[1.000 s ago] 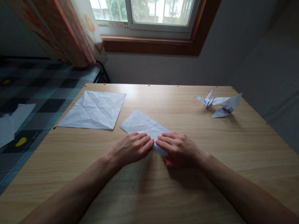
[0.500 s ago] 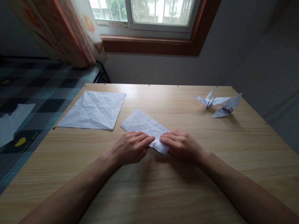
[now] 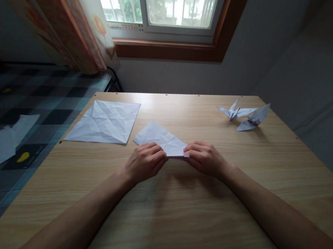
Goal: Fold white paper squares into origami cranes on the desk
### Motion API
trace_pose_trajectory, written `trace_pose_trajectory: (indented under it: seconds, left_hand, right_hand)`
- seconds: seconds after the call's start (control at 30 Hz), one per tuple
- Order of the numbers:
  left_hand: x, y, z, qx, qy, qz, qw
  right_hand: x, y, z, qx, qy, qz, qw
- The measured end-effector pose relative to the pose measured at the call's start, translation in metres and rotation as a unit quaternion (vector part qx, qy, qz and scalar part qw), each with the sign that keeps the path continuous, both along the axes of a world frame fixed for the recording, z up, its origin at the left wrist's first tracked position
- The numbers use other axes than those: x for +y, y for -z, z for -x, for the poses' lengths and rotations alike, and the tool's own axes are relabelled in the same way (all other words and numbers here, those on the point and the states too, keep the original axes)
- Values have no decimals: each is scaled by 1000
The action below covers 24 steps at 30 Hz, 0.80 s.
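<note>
A creased white sheet of paper (image 3: 165,139) lies in the middle of the wooden table, its near edge turned and slightly raised. My left hand (image 3: 147,160) closes on that near edge at the left, thumb and fingers pinching it. At the paper's right corner, my right hand (image 3: 204,157) pinches the same sheet between thumb and fingers. Part of the paper is hidden beneath my left fingers. A second sheet, a creased square (image 3: 107,121), lies flat to the left of the one in my hands.
Two folded paper cranes (image 3: 233,111) (image 3: 253,119) stand at the table's (image 3: 156,218) far right. Left of the table, torn white paper (image 3: 0,146) rests on a checked bedspread (image 3: 52,100). A window (image 3: 179,7) and curtain (image 3: 83,32) are behind.
The flap that hung toward me at the paper's near right has been turned, so the near edge now runs straight. My right hand has shifted slightly right and away from me.
</note>
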State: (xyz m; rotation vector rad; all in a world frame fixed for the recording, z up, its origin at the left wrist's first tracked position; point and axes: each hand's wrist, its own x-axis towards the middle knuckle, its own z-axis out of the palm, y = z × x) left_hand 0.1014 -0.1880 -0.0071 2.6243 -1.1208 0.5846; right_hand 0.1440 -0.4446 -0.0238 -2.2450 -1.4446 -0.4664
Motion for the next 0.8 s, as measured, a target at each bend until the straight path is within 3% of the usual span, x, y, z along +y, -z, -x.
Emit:
trace_pose_trajectory:
  seconds: [0.33, 0.57, 0.67, 0.8]
  left_hand:
    - [-1, 5, -2, 70, -90, 88, 990]
    - [-1, 4, -4, 42, -75, -1, 996]
    - [0, 5, -6, 48, -41, -29, 998]
    - [-1, 4, -5, 100, -13, -71, 992]
  right_hand:
    - [10, 0, 2, 59, 216, 44, 974]
    - [15, 2, 1, 56, 291, 41, 954]
    - [15, 1, 1, 48, 278, 34, 959]
    - [16, 1, 0, 14, 140, 30, 990]
